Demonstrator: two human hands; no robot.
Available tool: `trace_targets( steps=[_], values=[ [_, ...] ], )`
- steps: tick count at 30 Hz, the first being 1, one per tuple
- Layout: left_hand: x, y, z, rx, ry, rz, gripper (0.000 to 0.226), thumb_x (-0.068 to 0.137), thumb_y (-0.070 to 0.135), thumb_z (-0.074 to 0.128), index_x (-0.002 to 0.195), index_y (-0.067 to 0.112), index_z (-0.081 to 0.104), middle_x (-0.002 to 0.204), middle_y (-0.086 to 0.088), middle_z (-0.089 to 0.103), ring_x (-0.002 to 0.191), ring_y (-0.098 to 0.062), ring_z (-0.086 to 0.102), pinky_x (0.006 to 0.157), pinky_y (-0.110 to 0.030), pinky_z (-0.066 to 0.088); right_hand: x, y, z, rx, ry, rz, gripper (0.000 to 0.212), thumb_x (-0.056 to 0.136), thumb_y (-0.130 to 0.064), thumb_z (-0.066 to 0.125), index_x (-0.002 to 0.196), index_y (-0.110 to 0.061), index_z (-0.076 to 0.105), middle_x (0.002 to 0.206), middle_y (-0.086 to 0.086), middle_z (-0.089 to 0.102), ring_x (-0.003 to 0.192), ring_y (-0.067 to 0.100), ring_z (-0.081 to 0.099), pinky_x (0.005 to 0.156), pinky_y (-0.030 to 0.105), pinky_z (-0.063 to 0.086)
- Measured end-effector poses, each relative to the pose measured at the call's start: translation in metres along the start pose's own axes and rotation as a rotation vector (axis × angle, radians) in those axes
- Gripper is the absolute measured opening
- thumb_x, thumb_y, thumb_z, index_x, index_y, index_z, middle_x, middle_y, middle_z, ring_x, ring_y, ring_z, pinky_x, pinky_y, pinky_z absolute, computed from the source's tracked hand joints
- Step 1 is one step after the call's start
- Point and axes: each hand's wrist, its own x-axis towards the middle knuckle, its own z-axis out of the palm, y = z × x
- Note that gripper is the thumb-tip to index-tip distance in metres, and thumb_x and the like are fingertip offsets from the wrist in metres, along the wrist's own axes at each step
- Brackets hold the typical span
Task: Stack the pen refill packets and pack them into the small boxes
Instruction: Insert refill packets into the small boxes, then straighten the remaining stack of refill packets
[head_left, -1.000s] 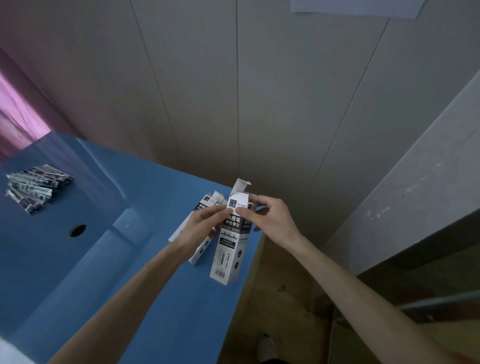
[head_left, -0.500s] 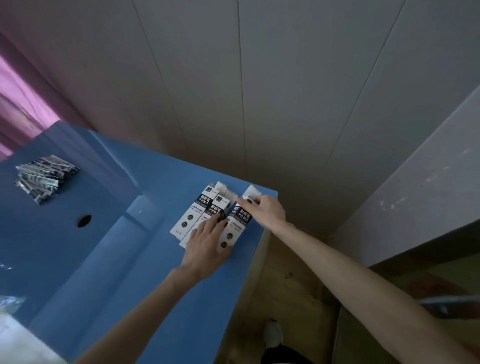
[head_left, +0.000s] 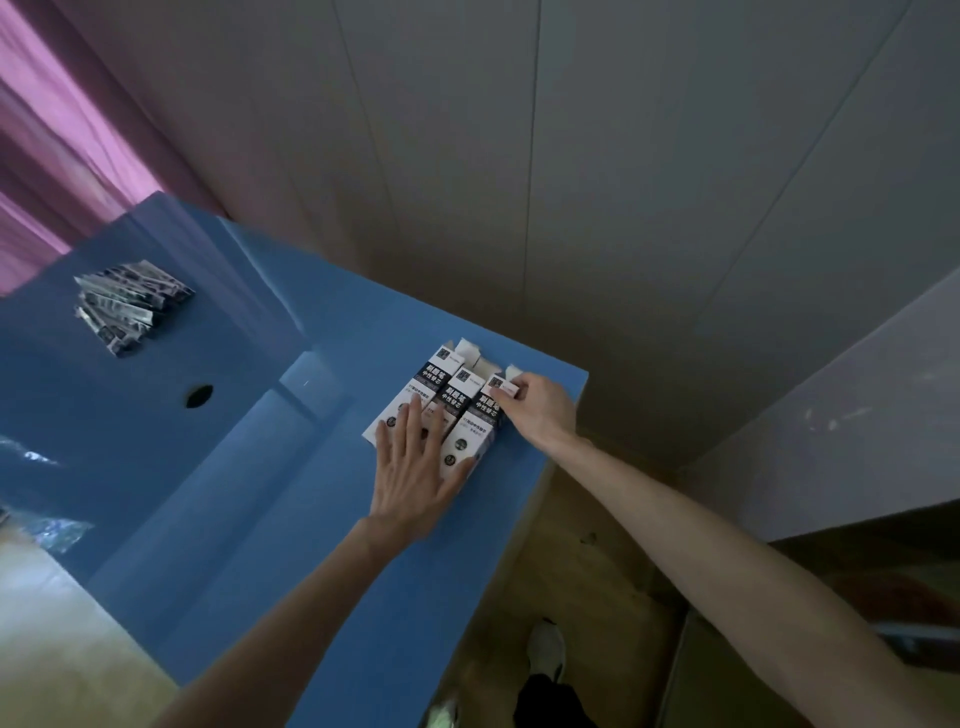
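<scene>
Three small black-and-white boxes (head_left: 448, 395) lie side by side near the far right corner of the blue table (head_left: 260, 519), their end flaps open. My left hand (head_left: 415, 467) lies flat with straight fingers across the near ends of the boxes. My right hand (head_left: 535, 410) pinches the far end of the rightmost box (head_left: 480, 415) at its top flap. A heap of pen refill packets (head_left: 130, 306) lies far to the left on the table.
A round hole (head_left: 199, 396) is in the tabletop left of the boxes. The table's right edge drops to a wooden floor where a shoe (head_left: 545, 649) shows. A panelled wall stands behind; a pink curtain (head_left: 52, 156) hangs at left.
A second ago both hands held the box upright above the table. It now lies flat beside the other two, with my left hand pressed flat over them.
</scene>
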Motion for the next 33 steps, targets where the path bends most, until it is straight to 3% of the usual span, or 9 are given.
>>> trace_targets(
  steps=[3,5,7,9,12,17,20,27,33],
  values=[
    [-0.005,0.001,-0.004,-0.12,0.063,-0.011,0.086,0.101,0.072,0.021,0.163,0.021,-0.006,0.171,-0.007,-0.014,0.158,-0.024,-0.013,0.126,-0.049,-0.011,-0.007,-0.005,0.004,-0.015,0.081,0.014,0.044,0.098,-0.055,0.059,0.125,-0.021,0.063,0.093,-0.009,0.073,0.08,0.012,0.066,0.058,0.024,0.042],
    [-0.014,-0.005,-0.01,-0.21,0.102,-0.04,0.084,0.101,0.071,0.022,0.163,0.022,-0.003,0.171,-0.005,-0.013,0.158,-0.022,-0.011,0.127,-0.048,-0.01,-0.017,-0.008,0.004,-0.011,0.157,0.018,0.045,0.102,-0.049,0.055,0.134,-0.018,0.056,0.1,-0.007,0.068,0.078,0.009,0.057,0.054,0.018,0.034],
    [-0.025,-0.02,-0.015,-0.253,0.121,-0.053,0.082,0.101,0.071,0.022,0.163,0.022,0.003,0.171,-0.006,-0.01,0.158,-0.023,-0.006,0.127,-0.048,-0.008,-0.031,-0.012,0.007,-0.025,0.233,-0.012,0.043,0.104,-0.042,0.054,0.139,-0.018,0.052,0.111,-0.005,0.065,0.082,0.008,0.055,0.058,0.018,0.038],
    [-0.038,-0.044,-0.02,-0.245,0.126,-0.05,0.084,0.099,0.074,0.018,0.163,0.022,0.005,0.171,-0.007,-0.009,0.158,-0.024,-0.006,0.127,-0.048,-0.008,-0.047,-0.019,0.013,-0.033,0.302,-0.093,0.039,0.103,-0.035,0.056,0.137,-0.017,0.052,0.118,-0.002,0.062,0.095,0.013,0.06,0.075,0.028,0.053],
    [-0.06,-0.098,-0.028,-0.187,0.1,-0.061,0.09,0.095,0.078,0.01,0.164,0.02,0.009,0.171,-0.009,-0.007,0.158,-0.027,-0.003,0.127,-0.049,-0.007,-0.074,-0.043,0.038,-0.08,0.347,-0.216,0.04,0.102,-0.03,0.058,0.137,-0.011,0.052,0.135,0.005,0.056,0.126,0.023,0.051,0.105,0.036,0.044],
    [-0.099,-0.216,-0.059,-0.025,0.04,-0.062,0.099,0.087,0.079,0.002,0.163,0.016,0.009,0.171,-0.012,-0.004,0.157,-0.032,0.003,0.127,-0.049,-0.004,-0.117,-0.123,0.106,-0.301,0.228,-0.294,0.064,0.1,-0.049,0.054,0.148,-0.009,0.042,0.152,0.01,0.042,0.146,0.033,0.031,0.118,0.05,0.031],
    [-0.13,-0.284,-0.087,0.017,0.029,-0.048,0.092,0.096,0.075,0.017,0.163,0.013,0.005,0.171,-0.014,-0.006,0.157,-0.034,0.004,0.127,-0.049,0.005,-0.133,-0.181,0.147,-0.417,0.103,-0.285,0.072,0.102,-0.056,0.045,0.154,-0.009,0.031,0.158,0.012,0.034,0.151,0.036,0.021,0.121,0.051,0.024],
    [-0.191,-0.417,-0.147,0.097,0.111,-0.072,0.086,0.1,0.061,0.043,0.163,0.016,0.006,0.171,-0.012,-0.005,0.156,-0.033,0.009,0.126,-0.044,0.013,-0.146,-0.298,0.22,-0.496,-0.042,-0.259,0.081,0.1,-0.06,0.048,0.157,-0.009,0.022,0.16,0.012,0.032,0.147,0.036,0.027,0.12,0.048,0.026],
    [-0.198,-0.494,-0.145,0.05,0.061,-0.182,0.087,0.099,0.057,0.051,0.163,0.015,0.01,0.169,-0.018,-0.012,0.156,-0.036,0.009,0.126,-0.045,0.015,-0.142,-0.358,0.269,-0.546,-0.065,-0.322,0.081,0.098,-0.052,0.056,0.156,-0.006,0.023,0.158,0.012,0.033,0.146,0.033,0.028,0.119,0.044,0.028]
  ],
)
